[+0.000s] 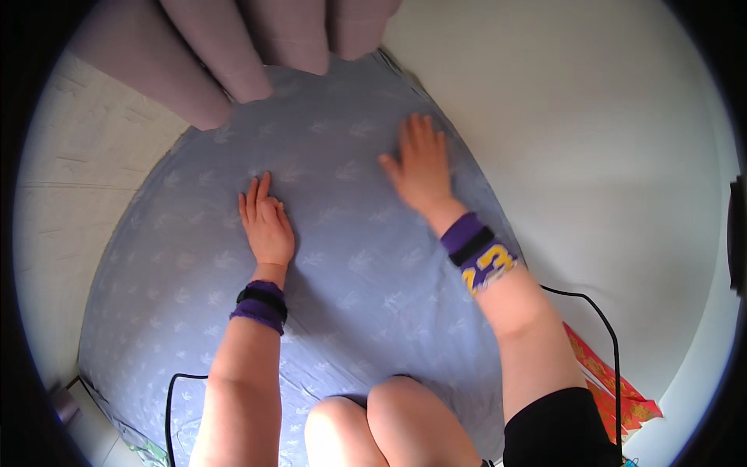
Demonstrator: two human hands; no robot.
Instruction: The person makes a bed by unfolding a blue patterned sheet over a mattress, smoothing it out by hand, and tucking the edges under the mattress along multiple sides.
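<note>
A blue-grey bed sheet (342, 257) with a pale leaf print covers the mattress under me. My left hand (267, 226) rests on it left of the middle, holding nothing, its fingers stretched forward and slightly apart. Farther forward and to the right, my right hand (422, 167) is over the sheet near the right-hand edge, fingers spread and a little blurred; whether the palm presses down I cannot tell. Faint creases run across the sheet between my arms. A purple wristband with a black strap circles each wrist, the right wristband (478, 249) bearing yellow marks.
Mauve curtains (288, 39) hang over the far end of the bed. A white wall (591, 156) borders the right side, a pale textured wall (85, 179) the left. Black cables (615, 342) run beside both arms. Red patterned material (615, 373) lies at lower right. My knees (381, 420) are on the bed.
</note>
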